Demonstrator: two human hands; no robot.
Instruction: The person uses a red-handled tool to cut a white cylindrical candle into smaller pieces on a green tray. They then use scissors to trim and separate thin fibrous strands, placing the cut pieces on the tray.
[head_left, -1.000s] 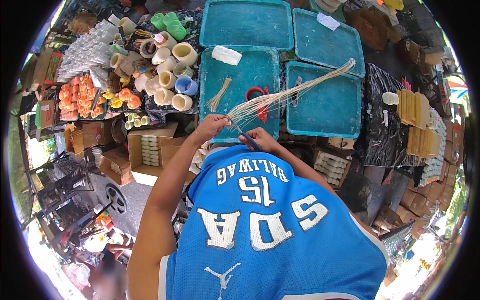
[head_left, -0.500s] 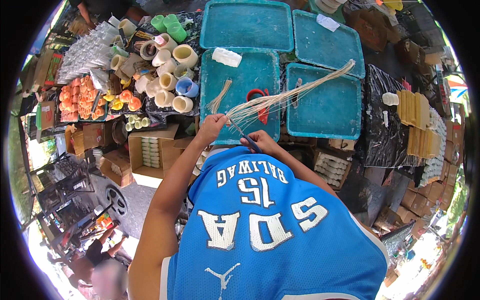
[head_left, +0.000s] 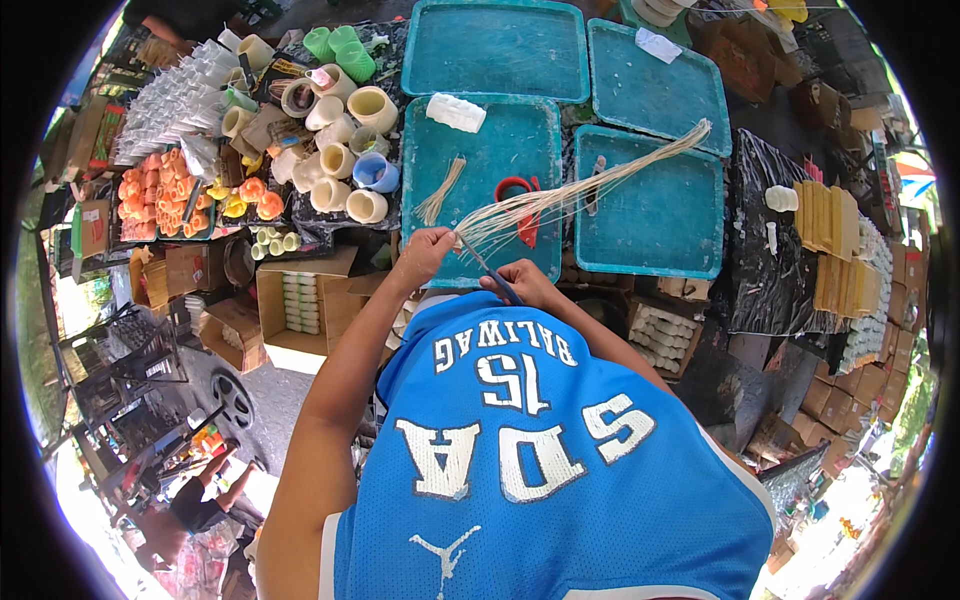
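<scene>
My left hand [head_left: 427, 254] is closed in a pinch on the near end of a long bundle of pale strings [head_left: 610, 178]. The bundle fans out and stretches across two teal trays to the upper right. My right hand [head_left: 528, 282] grips a pair of dark blue-handled scissors [head_left: 503, 286], whose blades reach up to the strings beside my left fingertips. On the tray [head_left: 412, 150] in front of me lie a short bunch of strings [head_left: 441, 192], a red tool with a ring handle [head_left: 528, 228], partly under the long bundle, and a white ridged piece [head_left: 455, 113].
A slim cutter-like tool [head_left: 597, 180] lies on the right tray [head_left: 650, 262]. Cream cup-shaped moulds [head_left: 366, 207] and orange pieces [head_left: 165, 190] crowd the left. Yellowish slabs [head_left: 828, 220] sit at the right. An open carton [head_left: 345, 262] stands below left. Another person [head_left: 190, 510] is at lower left.
My hands, the scissors and the string bundle stay almost in place. The scissors' handles look slightly closer together. The person at lower left has shifted.
</scene>
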